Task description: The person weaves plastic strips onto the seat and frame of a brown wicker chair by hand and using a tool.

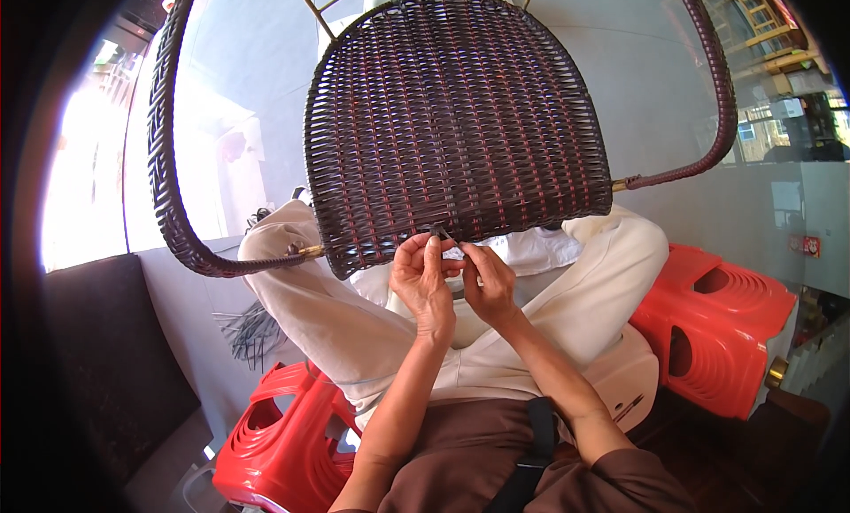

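So, far left there's a dark upright panel, then a red plastic stool low down, tipped as seen from here. Just above it on the floor: a loose bundle of thin dark strips. Next, the left wrapped loop, dark braid, bare gold-coloured tube showing where it meets the weave. Center: woven panel, dark brown with reddish strands, rounded far edge, near edge between the seated person's knees in cream trousers. Left hand is at the middle of that near edge, thumb and finger pinched closed on a short dark strip. Right hand is just beside it, fingers bent almost together, strip running up to the tips; can't tell if it's gripped there too. Further right, the right wrapped loop, same gold end at the panel, then a second red stool behind the knee.
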A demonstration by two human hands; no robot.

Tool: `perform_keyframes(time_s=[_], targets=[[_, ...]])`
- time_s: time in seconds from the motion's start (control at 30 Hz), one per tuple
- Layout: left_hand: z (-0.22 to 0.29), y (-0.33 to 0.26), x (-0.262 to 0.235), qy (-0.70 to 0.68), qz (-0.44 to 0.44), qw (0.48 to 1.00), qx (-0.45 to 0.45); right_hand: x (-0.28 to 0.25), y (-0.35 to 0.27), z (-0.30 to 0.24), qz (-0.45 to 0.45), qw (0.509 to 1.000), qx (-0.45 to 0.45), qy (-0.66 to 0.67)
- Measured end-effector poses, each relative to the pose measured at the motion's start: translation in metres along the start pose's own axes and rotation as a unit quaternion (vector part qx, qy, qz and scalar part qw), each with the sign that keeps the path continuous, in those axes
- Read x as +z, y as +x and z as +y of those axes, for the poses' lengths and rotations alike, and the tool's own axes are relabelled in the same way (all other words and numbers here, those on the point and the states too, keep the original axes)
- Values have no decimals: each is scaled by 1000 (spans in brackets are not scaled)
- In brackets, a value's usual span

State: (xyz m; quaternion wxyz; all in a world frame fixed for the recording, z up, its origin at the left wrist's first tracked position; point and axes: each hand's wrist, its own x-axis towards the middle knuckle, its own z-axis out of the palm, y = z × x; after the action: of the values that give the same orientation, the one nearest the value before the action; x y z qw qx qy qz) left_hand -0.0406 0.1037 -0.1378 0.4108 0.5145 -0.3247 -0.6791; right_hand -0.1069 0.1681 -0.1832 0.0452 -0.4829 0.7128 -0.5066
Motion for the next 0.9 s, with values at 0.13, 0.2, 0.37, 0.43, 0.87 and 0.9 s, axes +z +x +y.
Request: perform_keyframes(time_s=[0.13,0.2,0.37,0.43,0.87,0.9], targets=[[5,-2,0,-22,1,999,-23,-1,1,-1,3,1000,-2,-5],[9,-3,0,-64,11,992,-105,-2,-2,-2,-5,1000,10,-10],[19,-7,-1,-168,2,966,-196,-4,0,-4,-6,1000,18,-11],[22,-7,-2,-188,-5,957,-222,-6,1,-5,-17,1000,23,-8],[22,1,-4,-180,-2,953,-244,-19,10,-12,-41,998,36,-37],[23,1,-4,-180,-2,953,-244,-27,15,-16,-60,996,39,-54]])
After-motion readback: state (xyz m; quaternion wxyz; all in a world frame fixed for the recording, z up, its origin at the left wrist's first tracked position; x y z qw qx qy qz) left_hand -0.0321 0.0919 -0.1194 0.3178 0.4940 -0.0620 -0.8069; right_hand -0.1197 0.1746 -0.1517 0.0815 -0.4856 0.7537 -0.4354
